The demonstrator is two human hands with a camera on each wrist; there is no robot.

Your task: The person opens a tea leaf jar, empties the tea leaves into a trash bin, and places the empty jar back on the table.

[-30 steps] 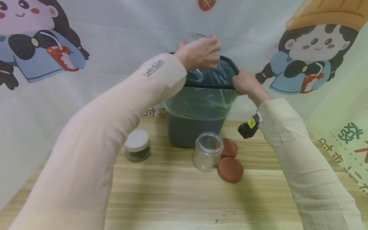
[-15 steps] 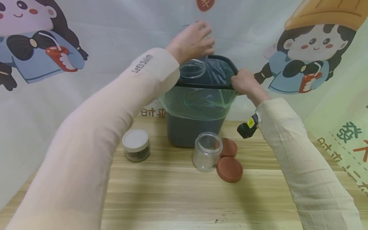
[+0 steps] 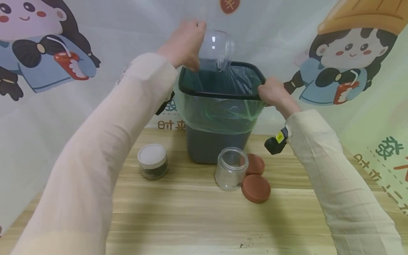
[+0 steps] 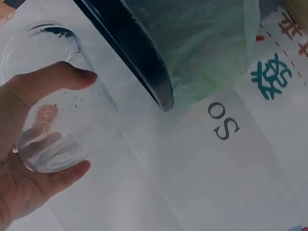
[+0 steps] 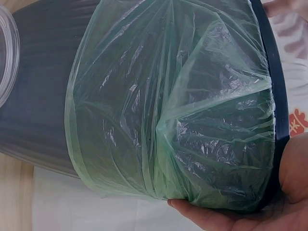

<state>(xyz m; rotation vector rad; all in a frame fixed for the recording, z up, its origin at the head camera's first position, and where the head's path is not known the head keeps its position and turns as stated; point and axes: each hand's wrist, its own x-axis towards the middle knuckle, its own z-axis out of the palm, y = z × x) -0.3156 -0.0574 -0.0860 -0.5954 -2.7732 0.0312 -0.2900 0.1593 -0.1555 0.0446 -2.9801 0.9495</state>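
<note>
My left hand [image 3: 185, 42] grips a clear jar [image 3: 217, 44] over a dark trash bin [image 3: 207, 147]. The jar lies tilted on its side, mouth to the right. In the left wrist view, thumb and fingers wrap the jar [image 4: 79, 113], and small dark specks cling to its wall. A pale green bin liner [image 3: 223, 115] is folded over the bin's black rim [image 3: 220, 95]. At the rim's right corner my right hand [image 3: 272, 91] holds on. The right wrist view shows that hand [image 5: 216, 219] around the rim, its fingers against the liner [image 5: 144, 101].
On the wooden table [image 3: 191, 219], a second clear jar [image 3: 232, 170] stands uncapped before the bin. Two reddish-brown lids [image 3: 256, 188] lie beside it. To the left is a white-lidded jar [image 3: 153, 161] with dark contents. Dark crumbs [image 3: 247, 243] dot the front. A printed cloth [image 3: 127, 21] hangs behind.
My left hand has moved left and turned the jar from mouth-down over the bin to lying sideways above it. The right hand stays on the rim.
</note>
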